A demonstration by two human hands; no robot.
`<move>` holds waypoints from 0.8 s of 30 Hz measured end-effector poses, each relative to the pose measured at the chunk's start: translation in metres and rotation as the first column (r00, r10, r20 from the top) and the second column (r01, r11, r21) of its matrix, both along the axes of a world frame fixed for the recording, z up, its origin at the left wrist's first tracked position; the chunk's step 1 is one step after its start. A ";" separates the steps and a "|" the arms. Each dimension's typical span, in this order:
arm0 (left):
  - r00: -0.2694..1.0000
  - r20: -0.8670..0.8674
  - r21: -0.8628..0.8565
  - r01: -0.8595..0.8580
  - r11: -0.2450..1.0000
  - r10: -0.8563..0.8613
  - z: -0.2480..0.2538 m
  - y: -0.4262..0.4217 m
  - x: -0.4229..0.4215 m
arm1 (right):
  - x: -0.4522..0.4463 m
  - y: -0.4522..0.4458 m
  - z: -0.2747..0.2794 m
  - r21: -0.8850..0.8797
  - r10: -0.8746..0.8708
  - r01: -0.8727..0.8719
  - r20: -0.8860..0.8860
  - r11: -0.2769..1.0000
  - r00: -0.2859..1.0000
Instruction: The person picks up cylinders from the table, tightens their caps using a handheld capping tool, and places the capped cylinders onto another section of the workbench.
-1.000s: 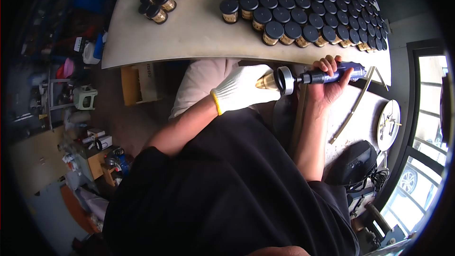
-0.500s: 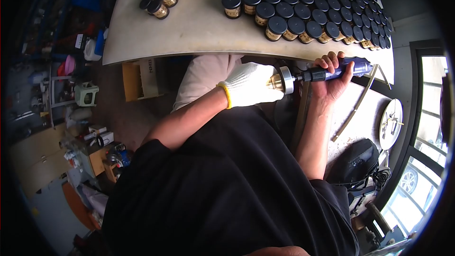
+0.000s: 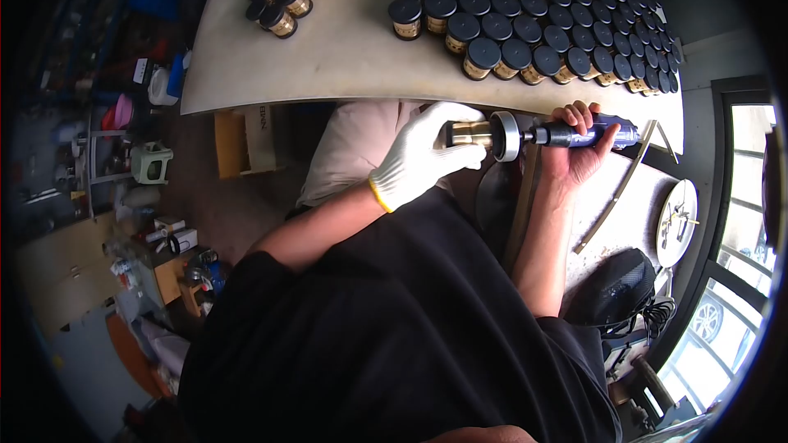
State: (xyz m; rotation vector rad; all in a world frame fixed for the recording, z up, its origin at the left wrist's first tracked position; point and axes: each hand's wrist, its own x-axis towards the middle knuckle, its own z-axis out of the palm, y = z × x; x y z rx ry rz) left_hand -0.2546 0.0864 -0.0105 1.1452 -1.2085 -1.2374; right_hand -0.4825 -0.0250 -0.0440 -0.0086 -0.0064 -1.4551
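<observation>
My left hand, in a white knitted glove with a yellow cuff, is closed around a gold jar lying sideways. At the jar's right end sits a round silver and black cup, fixed to the tip of a power driver. My bare right hand grips the blue and black body of that driver. Both hands are just in front of the table edge, above my lap.
Many black-lidded gold jars stand in rows on the pale table, with a smaller group at its left. A cardboard box lies below. A black mesh object and a round dish are at the right.
My gloved hand has shifted and its fingers have spread somewhat, showing more of the jar. The driver and cup have moved slightly right since the first frame.
</observation>
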 end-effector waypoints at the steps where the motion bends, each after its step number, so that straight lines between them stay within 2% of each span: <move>1: 1.000 -0.001 0.004 -0.002 1.000 0.002 -0.001 0.000 -0.002 | 0.000 0.000 -0.001 -0.012 0.004 -0.004 -0.003 1.000 1.000; 3: 0.998 0.067 0.032 0.010 0.999 -0.012 -0.004 -0.003 -0.006 | 0.001 0.000 -0.002 -0.022 0.007 -0.007 -0.005 1.000 1.000; 4: 0.987 0.160 -0.053 0.004 0.999 0.004 -0.005 -0.004 -0.006 | 0.000 0.000 -0.002 -0.021 -0.009 0.008 -0.046 1.000 0.999; 5: 0.987 0.163 -0.052 0.004 0.999 0.005 -0.009 -0.003 -0.008 | -0.001 0.000 -0.002 -0.019 -0.025 0.023 -0.086 1.000 0.996; 7: 0.999 0.032 -0.033 -0.031 0.999 0.032 -0.016 -0.004 -0.011 | -0.002 0.000 -0.001 -0.003 -0.025 0.025 -0.101 1.000 0.995; 9: 0.997 0.071 -0.153 -0.016 0.988 0.027 -0.016 -0.004 -0.012 | -0.003 0.000 -0.003 0.005 -0.010 0.011 -0.122 1.000 0.993; 11: 0.994 0.093 -0.114 -0.043 0.993 0.054 -0.014 -0.001 -0.012 | -0.006 -0.003 -0.009 -0.004 -0.020 0.019 -0.118 1.000 0.993; 12: 0.995 -0.010 -0.151 -0.104 0.983 0.104 -0.015 0.000 -0.015 | -0.005 -0.003 -0.007 0.014 -0.002 0.002 -0.062 1.000 0.998; 13: 0.992 0.022 -0.202 -0.119 0.972 0.126 -0.011 0.000 -0.013 | -0.002 -0.003 -0.003 0.015 -0.005 0.006 -0.080 1.000 0.997; 15: 0.989 0.057 -0.200 -0.120 0.972 0.134 -0.007 0.000 -0.008 | 0.001 -0.001 -0.002 -0.012 -0.003 0.002 -0.100 1.000 0.995; 17: 0.997 0.012 -0.019 -0.076 0.997 0.076 0.003 0.000 0.001 | 0.003 0.002 0.002 -0.007 -0.002 0.001 -0.115 1.000 0.993; 18: 0.972 0.178 -0.227 -0.113 0.967 0.155 0.004 -0.001 0.009 | 0.003 0.003 0.002 -0.011 0.009 -0.010 -0.097 1.000 0.995; 19: 0.961 0.212 -0.224 -0.127 0.966 0.175 0.011 0.000 0.019 | 0.002 0.002 0.001 -0.014 0.018 -0.019 -0.081 1.000 0.997; 21: 0.904 0.378 -0.083 -0.183 0.980 0.201 0.028 0.003 0.051 | 0.001 0.002 -0.002 -0.025 0.020 -0.023 -0.101 0.999 0.995; 23: 0.612 0.679 -0.177 -0.399 0.900 0.405 0.036 -0.002 0.094 | 0.001 0.001 -0.002 -0.029 0.020 -0.023 -0.110 0.999 0.994; 24: 0.524 0.724 -0.183 -0.480 0.858 0.448 0.036 -0.004 0.122 | 0.001 0.001 -0.003 -0.030 0.022 -0.026 -0.106 0.999 0.994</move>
